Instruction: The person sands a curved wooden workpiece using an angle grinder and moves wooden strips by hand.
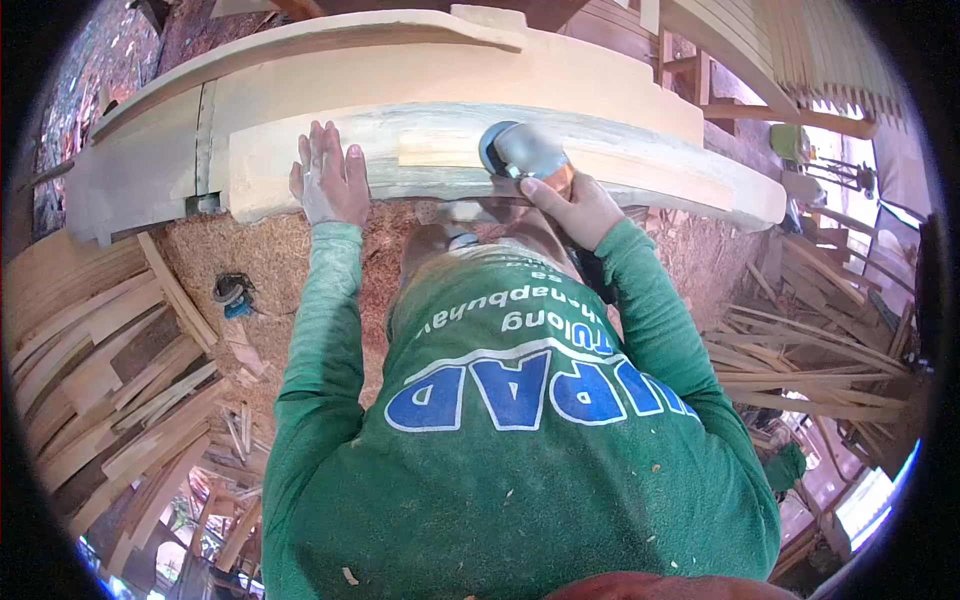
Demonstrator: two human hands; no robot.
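Observation:
A long, curved pale wooden piece (430, 150) lies across the bench in front of me. My left hand (335, 180) rests flat on its left part, fingers spread and pointing away from me, holding nothing. Right of the middle, my right hand (575, 200) is wrapped round a power sander (530, 152) with a round disc. The disc's edge shows at the tool's left, against the wood. A lighter rectangular patch of grain lies between my two hands. The underside of the disc is hidden.
Behind the piece is a wider board (600, 85) with a curved strip (300, 38) on it. Wood offcuts (130, 370) are piled at the left, thin strips (820, 365) at the right. Sawdust (320, 270) covers the ground, where a dark and blue object (235, 295) lies.

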